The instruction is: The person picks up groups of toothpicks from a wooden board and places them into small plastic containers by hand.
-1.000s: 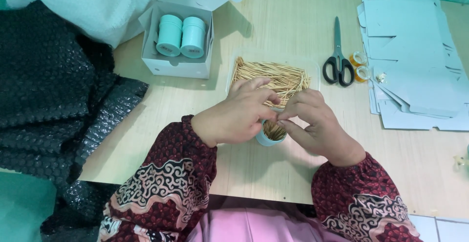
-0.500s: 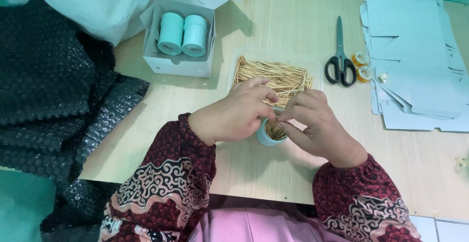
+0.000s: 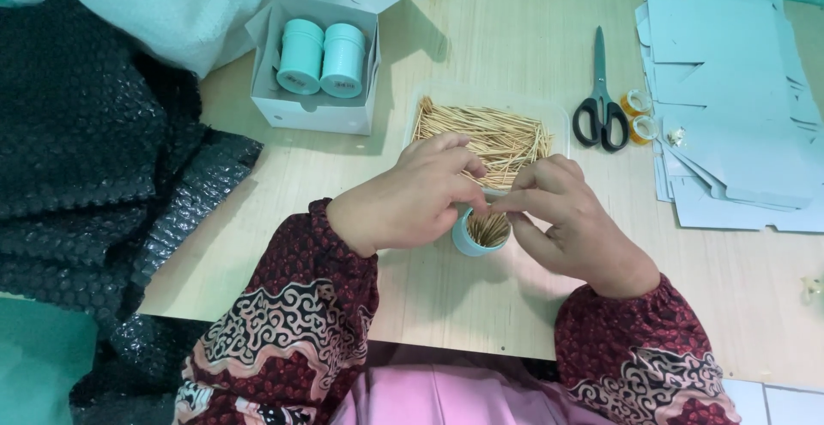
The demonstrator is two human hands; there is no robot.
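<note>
From the head view I see my left hand wrapped around a small teal cup near the bench's front edge, steadying it upright. My right hand pinches narrow over its mouth, apparently on toothpicks — hard to tell. The tray of toothpicks sits just behind for easy reach; scissors lie toward the right edge.

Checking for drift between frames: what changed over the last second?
Little. Both hands, left hand and right hand, stay closed around the small teal cup of toothpicks; the cup's open top shows slightly more now. The toothpick tray, scissors and box of teal jars are unmoved.
</note>
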